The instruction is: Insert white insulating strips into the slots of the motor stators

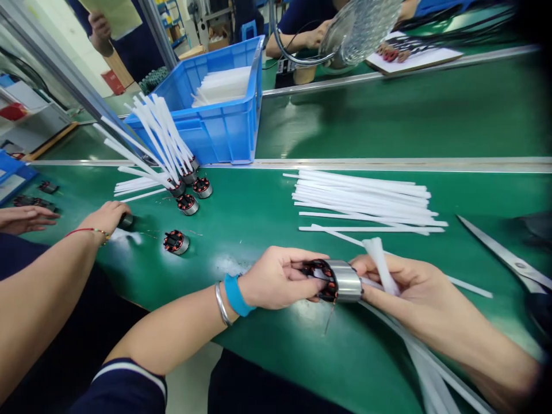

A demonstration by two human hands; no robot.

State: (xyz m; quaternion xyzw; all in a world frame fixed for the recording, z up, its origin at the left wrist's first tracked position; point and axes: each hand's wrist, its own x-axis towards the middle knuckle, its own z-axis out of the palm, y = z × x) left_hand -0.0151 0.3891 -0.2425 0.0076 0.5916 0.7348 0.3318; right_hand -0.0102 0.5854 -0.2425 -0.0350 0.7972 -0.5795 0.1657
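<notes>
My left hand [276, 278], with a blue band and a silver bangle at the wrist, grips a motor stator [347, 280] by its dark end, where copper windings show. Thin wire ends dangle below it. At the stator's silver side, my right hand [401, 276] pinches white plastic strips [382, 265]; some trail down past the wrist to the lower edge. Whether a strip runs into the stator's bore is hidden by the fingers. Just beyond, a pile of white strips [362, 201] lies on the green table [250, 230].
Scissors [504, 253] lie at the right. Several stators [176, 242] stand to the left, some with upright white strips [161, 135]. A blue bin [224, 129] holds white sheets. A co-worker's hand [106, 218] rests on a stator at far left. A fan [357, 34] stands behind.
</notes>
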